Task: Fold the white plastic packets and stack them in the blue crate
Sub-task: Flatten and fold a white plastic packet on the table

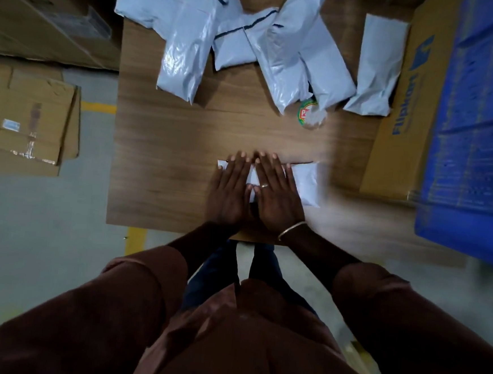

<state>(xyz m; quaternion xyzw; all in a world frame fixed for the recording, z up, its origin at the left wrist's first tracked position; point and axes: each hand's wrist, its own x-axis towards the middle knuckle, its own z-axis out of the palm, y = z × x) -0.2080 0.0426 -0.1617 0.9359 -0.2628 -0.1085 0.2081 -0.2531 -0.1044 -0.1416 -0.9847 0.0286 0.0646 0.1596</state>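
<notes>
A folded white plastic packet (306, 182) lies on the wooden table (165, 156) near its front edge. My left hand (230, 188) and my right hand (274, 192) both press flat on it, side by side, fingers spread and pointing away from me. Most of the packet is hidden under my palms; its right end sticks out. Several more white packets (188, 46) lie in a loose pile at the far side of the table, and another packet (377, 67) lies apart at the right. The blue crate (480, 122) stands at the right edge of the view.
A cardboard box (404, 110) with blue print sits between the table and the crate. A small round green and red item (310, 113) pokes out under the pile. Cardboard boxes (29, 122) stand on the floor at the left.
</notes>
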